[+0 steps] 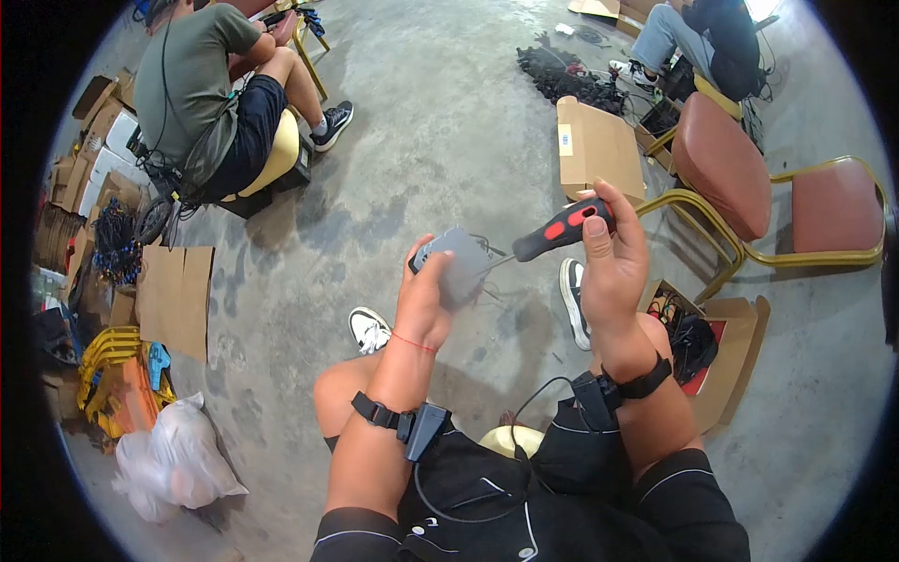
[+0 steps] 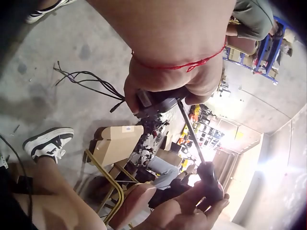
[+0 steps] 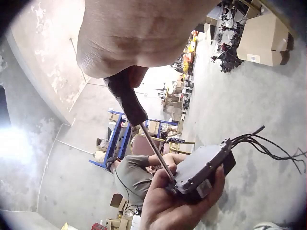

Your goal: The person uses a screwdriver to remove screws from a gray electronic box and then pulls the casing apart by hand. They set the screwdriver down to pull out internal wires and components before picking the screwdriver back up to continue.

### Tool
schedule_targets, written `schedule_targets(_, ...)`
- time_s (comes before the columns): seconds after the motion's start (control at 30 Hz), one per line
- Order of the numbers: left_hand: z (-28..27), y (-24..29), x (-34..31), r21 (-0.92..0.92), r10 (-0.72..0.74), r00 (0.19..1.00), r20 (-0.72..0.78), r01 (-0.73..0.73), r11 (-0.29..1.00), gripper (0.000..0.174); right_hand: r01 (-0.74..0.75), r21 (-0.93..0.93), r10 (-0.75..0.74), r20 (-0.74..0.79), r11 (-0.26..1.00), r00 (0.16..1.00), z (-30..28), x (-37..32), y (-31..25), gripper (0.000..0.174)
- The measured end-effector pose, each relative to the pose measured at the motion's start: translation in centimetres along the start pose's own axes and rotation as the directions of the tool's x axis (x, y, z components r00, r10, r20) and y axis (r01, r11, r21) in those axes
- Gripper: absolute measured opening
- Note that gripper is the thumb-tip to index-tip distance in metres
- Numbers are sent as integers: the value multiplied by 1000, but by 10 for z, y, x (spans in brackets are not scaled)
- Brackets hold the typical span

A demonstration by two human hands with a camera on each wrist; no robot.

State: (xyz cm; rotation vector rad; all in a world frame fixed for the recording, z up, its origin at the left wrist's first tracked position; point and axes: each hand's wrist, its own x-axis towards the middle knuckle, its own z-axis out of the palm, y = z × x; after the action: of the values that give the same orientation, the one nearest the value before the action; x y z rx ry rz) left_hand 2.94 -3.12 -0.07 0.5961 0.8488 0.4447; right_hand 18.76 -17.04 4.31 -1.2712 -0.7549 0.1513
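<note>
My left hand (image 1: 429, 304) grips a flat grey metal box (image 1: 461, 267) by its edges, thumb along one side. Thin black cables (image 3: 261, 146) trail from the box's far end. A screwdriver (image 1: 567, 228) with a black and red handle is held in my right hand (image 1: 613, 272), fingers and thumb round the handle. Its long shaft (image 3: 156, 151) slants down to the edge of the box, the tip right at a corner beside my left thumb. In the left wrist view the box (image 2: 158, 103) is partly hidden behind the left hand.
An open cardboard box (image 1: 740, 356) with dark cables stands by my right knee. Another carton (image 1: 599, 150) and red-seated chairs (image 1: 721, 169) are ahead on the right. On the left lie a flat cardboard sheet (image 1: 178, 295) and a white plastic bag (image 1: 187, 450). Two people sit farther off.
</note>
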Motion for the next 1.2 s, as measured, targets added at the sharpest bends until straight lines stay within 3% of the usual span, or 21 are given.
schedule_targets(0.27,3,-2,0,-1,-18,1000,-6,18,1000,53,-13,-1,13,25,1000,1000,0,1,-1,37)
schedule_targets(0.37,1,-4,2,9,-14,1000,-6,14,1000,53,-9,143,13,-24,990,1000,10,3,-2,35)
schedule_targets(0.43,1,-5,1,5,-20,1000,-23,20,1000,52,-86,296,82,27,951,996,10,5,-2,35)
schedule_targets(0.57,1,-7,2,-10,-30,998,-54,29,1000,50,-75,218,66,46,973,997,2,6,7,34)
schedule_targets(0.63,3,-7,0,2,-36,998,-53,36,999,50,-101,57,99,32,993,995,2,4,10,35)
schedule_targets(0.77,4,-8,-3,2,-52,996,-70,52,999,47,-141,92,137,49,986,989,6,7,6,36)
schedule_targets(0.83,3,-9,-1,-8,-56,996,-75,56,998,48,-150,288,124,107,946,986,7,11,6,38)
schedule_targets(0.93,-3,-13,5,-33,-57,996,-72,55,998,52,-179,325,157,94,929,983,9,14,8,36)
schedule_targets(1.07,-3,-12,4,-61,-48,998,-44,45,997,54,-159,187,163,-6,969,987,8,15,18,32)
schedule_targets(1.13,2,-11,0,-64,-56,995,-82,51,997,52,-141,20,141,-15,990,990,5,18,21,32)
schedule_targets(1.2,-1,-11,3,-68,-64,991,-119,56,996,51,-145,127,142,31,981,989,5,22,25,33)
